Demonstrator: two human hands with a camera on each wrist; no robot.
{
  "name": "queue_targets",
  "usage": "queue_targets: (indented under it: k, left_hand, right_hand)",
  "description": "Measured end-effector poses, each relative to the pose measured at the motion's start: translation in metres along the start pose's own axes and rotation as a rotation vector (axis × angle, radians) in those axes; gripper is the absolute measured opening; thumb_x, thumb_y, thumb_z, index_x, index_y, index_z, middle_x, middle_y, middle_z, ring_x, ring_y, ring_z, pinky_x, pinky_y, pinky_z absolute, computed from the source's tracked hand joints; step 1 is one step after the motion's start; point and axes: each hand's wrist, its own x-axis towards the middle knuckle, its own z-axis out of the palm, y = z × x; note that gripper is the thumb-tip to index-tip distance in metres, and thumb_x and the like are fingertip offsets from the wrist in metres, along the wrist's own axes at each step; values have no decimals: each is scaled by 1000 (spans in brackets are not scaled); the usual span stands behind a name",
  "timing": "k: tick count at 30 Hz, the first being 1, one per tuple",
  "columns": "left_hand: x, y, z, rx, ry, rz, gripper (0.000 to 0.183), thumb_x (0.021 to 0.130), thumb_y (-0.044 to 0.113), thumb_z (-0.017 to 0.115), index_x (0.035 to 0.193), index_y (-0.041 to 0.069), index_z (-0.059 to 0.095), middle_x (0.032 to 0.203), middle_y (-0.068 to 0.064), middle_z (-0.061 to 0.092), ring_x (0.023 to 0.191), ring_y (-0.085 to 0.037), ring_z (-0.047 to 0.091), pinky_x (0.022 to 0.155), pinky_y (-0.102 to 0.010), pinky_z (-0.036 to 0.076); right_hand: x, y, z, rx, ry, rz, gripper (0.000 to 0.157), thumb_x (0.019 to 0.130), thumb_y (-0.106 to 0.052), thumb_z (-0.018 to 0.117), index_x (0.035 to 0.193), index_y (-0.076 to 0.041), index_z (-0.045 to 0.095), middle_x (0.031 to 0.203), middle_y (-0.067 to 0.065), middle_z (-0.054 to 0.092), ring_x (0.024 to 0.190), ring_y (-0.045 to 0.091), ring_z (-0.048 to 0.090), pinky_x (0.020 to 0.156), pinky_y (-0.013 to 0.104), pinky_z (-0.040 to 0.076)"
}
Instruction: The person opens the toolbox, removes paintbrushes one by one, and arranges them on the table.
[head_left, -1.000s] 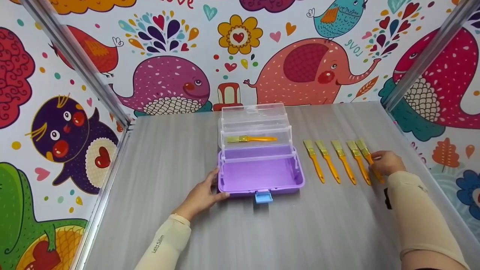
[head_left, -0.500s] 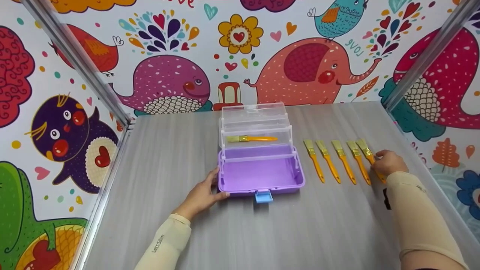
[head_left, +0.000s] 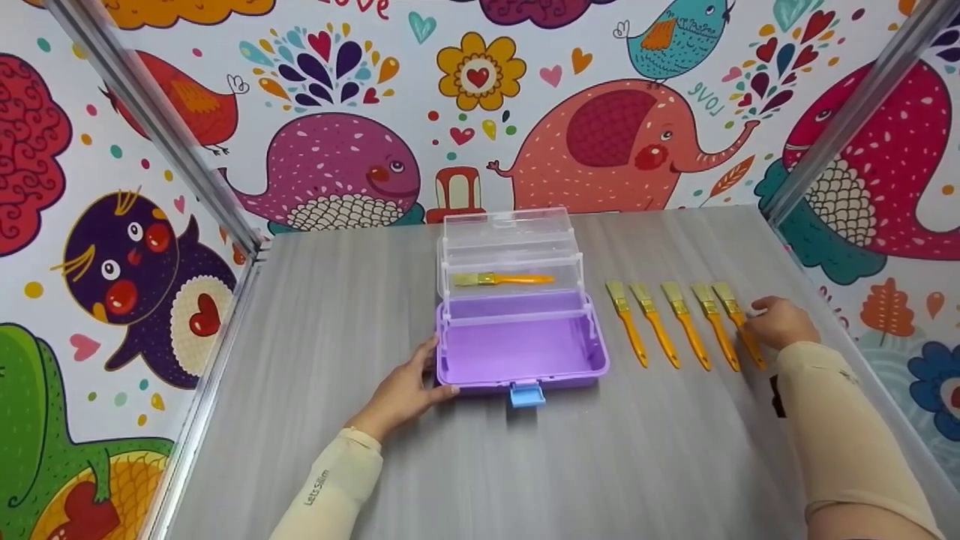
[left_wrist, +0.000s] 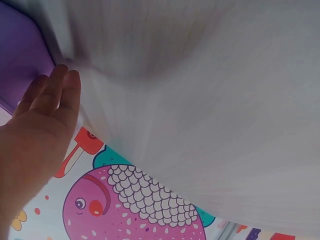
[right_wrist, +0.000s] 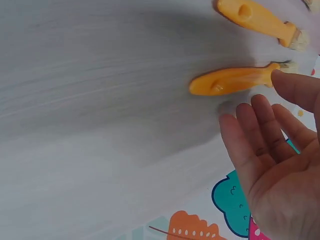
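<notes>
My left hand (head_left: 405, 394) rests against the left front corner of a purple plastic box (head_left: 517, 349). In the left wrist view its fingers (left_wrist: 52, 90) lie nearly straight along the purple side wall. The box's clear tiered trays and lid (head_left: 506, 225) stand raised at the back. One flat paintbrush (head_left: 517, 279) lies across a clear tray. My right hand (head_left: 781, 322) is beside the rightmost paintbrush (head_left: 739, 322) in a row on the table. The right wrist view shows loosely bent fingers (right_wrist: 245, 130) apart from that orange handle (right_wrist: 230, 81), with the thumb close over its neck.
Several more paintbrushes (head_left: 685, 324) with orange handles lie side by side right of the box, bristles pointing away. A blue latch (head_left: 527, 394) juts from the box front. Printed walls (head_left: 480, 157) and metal posts (head_left: 847, 112) bound the grey table (head_left: 337, 300).
My right hand has let go of the rightmost paintbrush and shifted slightly right. That brush now lies nearly parallel to its neighbour. The left hand and the box have stayed put.
</notes>
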Motion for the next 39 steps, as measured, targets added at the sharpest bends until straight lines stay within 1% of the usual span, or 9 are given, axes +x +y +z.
queue_targets:
  k: [4, 9, 15, 20, 24, 30, 33, 36, 39]
  left_hand:
    - [-1, 1, -1, 8, 4, 4, 95, 86, 38, 79, 158, 9, 25, 140, -18, 56, 130, -35, 50, 108, -55, 35]
    - [-1, 2, -1, 15, 7, 2, 94, 85, 38, 79, 158, 9, 26, 139, -18, 57, 129, -35, 51, 108, -54, 36]
    - [0, 1, 0, 10, 6, 8, 96, 85, 41, 79, 157, 8, 26, 139, -18, 57, 129, -35, 51, 108, -55, 36]
    - [0, 1, 0, 11, 5, 2, 96, 85, 41, 79, 158, 9, 26, 140, -18, 56, 130, -35, 50, 108, -54, 35]
    - [-1, 2, 0, 11, 4, 1, 96, 85, 40, 79, 158, 9, 26, 141, -18, 55, 131, -35, 49, 109, -54, 35]
    - [-1, 1, -1, 7, 7, -3, 96, 84, 41, 79, 158, 9, 26, 141, -17, 55, 131, -35, 49, 109, -54, 34]
    - [0, 0, 0, 8, 3, -1, 97, 85, 42, 78, 158, 9, 25, 141, -16, 55, 131, -34, 49, 109, -54, 34]
    - [0, 0, 0, 14, 1, 3, 98, 85, 44, 78, 159, 10, 23, 141, -15, 56, 131, -32, 50, 109, -53, 35]
    - [-1, 0, 0, 18, 6, 5, 98, 84, 44, 78, 159, 10, 23, 141, -15, 56, 130, -33, 50, 109, -53, 35]
  right_hand:
    - [1, -11, 0, -34, 56, -93, 64, 95, -27, 63, 146, 3, 40, 137, 33, 45, 115, 46, 47, 101, 65, 39]
    - [2, -39, 1, -30, 75, -197, 59, 96, -25, 63, 145, 1, 43, 135, 32, 48, 113, 45, 49, 101, 62, 41]
    - [-2, -89, 7, -28, 63, -310, 56, 97, -28, 66, 142, -1, 47, 132, 28, 53, 109, 41, 54, 96, 55, 49]
    - [-10, -135, 20, -29, 84, -416, 46, 97, -24, 67, 136, -5, 55, 127, 22, 59, 110, 38, 57, 95, 53, 50]
    - [-19, -173, 35, -17, 79, -498, 40, 96, -18, 67, 133, -6, 59, 122, 18, 62, 109, 36, 59, 94, 51, 51]
    - [-32, -222, 68, -23, 70, -702, 32, 94, -6, 67, 126, -2, 65, 110, 16, 68, 99, 31, 65, 87, 46, 55]
    - [-40, -242, 87, -69, 46, -769, 30, 93, -6, 69, 122, -2, 68, 104, 10, 70, 94, 26, 66, 84, 42, 57]
    - [-47, -258, 108, -134, -5, -798, 29, 92, -7, 71, 120, -4, 70, 103, 5, 71, 93, 21, 67, 83, 39, 57]
    - [-49, -270, 127, -216, -52, -849, 29, 91, -10, 71, 120, -5, 70, 106, 7, 73, 96, 21, 68, 86, 40, 56]
